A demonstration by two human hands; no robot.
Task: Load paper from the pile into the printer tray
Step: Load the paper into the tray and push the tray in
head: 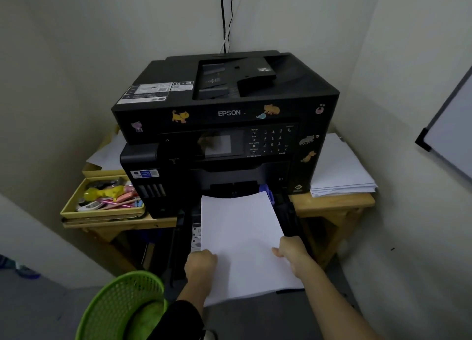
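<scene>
A black Epson printer (227, 115) with cat stickers stands on a wooden table. Its paper tray (288, 217) is pulled out at the front toward me. A stack of white paper (242, 237) lies over the tray, its far edge at the printer's slot. My left hand (200, 264) grips the stack's near left edge. At the stack's right edge, my right hand (291, 256) holds on with the thumb on top. The paper pile (339, 168) rests on the table to the right of the printer.
A yellow box of stationery (102, 199) sits left of the printer, with loose sheets (109, 153) behind it. A green mesh basket (122, 306) stands on the floor at the lower left. Walls close in behind; a whiteboard (452, 133) hangs at the right.
</scene>
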